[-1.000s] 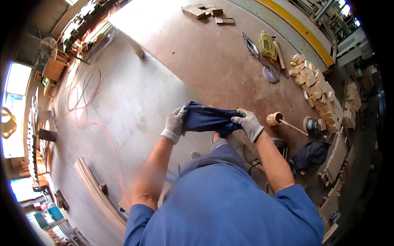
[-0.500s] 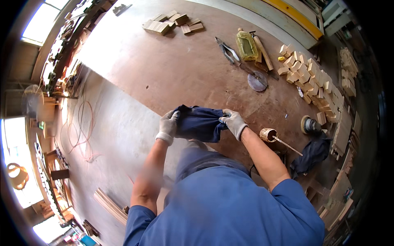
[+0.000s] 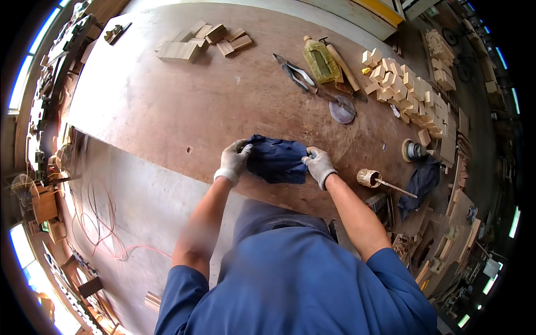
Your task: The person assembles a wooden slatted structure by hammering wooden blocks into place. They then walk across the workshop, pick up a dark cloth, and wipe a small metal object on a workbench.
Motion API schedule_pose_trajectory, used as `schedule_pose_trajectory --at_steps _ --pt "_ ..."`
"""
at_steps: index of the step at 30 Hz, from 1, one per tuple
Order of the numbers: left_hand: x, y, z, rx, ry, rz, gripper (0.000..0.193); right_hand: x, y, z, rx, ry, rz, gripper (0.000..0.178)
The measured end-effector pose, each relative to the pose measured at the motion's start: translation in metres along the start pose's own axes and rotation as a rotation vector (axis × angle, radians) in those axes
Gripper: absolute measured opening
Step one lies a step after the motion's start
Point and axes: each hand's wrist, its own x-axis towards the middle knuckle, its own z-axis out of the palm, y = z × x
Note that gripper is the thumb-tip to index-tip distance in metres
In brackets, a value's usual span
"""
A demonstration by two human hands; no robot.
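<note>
Both my hands wear light grey work gloves and hold a dark blue cloth (image 3: 277,161) between them, just above the near edge of a big brown wooden worktable (image 3: 190,106). My left hand (image 3: 233,161) grips the cloth's left end. My right hand (image 3: 319,166) pinches its right end. The cloth hangs bunched and creased between the two hands.
On the table lie wood offcuts (image 3: 195,43) at the back, a yellow-green bottle (image 3: 320,60), a round-headed trowel-like tool (image 3: 340,107), many small wooden blocks (image 3: 407,92) at right, a small wooden cup with a stick (image 3: 371,178), a round sander (image 3: 414,150) and another dark cloth (image 3: 420,181). Cables lie on the floor (image 3: 95,218) at left.
The view has shifted so the table fills more of the picture. My hands still hold the blue cloth, now lower over the table's near edge and slightly wider apart.
</note>
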Motion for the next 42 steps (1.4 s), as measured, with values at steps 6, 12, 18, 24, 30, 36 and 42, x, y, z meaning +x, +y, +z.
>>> schedule_pose_trajectory --at_steps 6,12,18,24,30,36,42 --pt "0.006 0.009 -0.007 0.387 0.141 0.010 0.063 -0.004 -0.002 0.001 -0.161 0.089 -0.056 0.045" --pt "-0.020 0.010 0.015 0.529 0.344 0.188 0.065 -0.010 -0.006 -0.004 -0.273 0.141 -0.113 0.047" --pt "-0.047 0.005 0.047 0.737 0.382 0.248 0.065 -0.016 0.000 -0.018 -0.288 0.124 -0.083 0.050" --pt "-0.055 0.010 0.048 0.711 0.531 -0.004 0.066 -0.016 0.005 -0.027 -0.522 0.221 -0.274 0.053" --pt "-0.049 0.017 0.042 0.755 0.413 -0.094 0.054 -0.007 -0.019 0.000 -0.697 0.204 -0.855 0.037" --pt "-0.037 0.001 0.031 0.691 0.402 -0.078 0.029 0.009 -0.048 0.050 -0.963 -0.058 -0.975 0.045" --pt "-0.045 -0.005 0.017 0.718 0.403 -0.095 0.027 0.016 -0.042 0.067 -1.174 -0.137 -0.867 0.053"
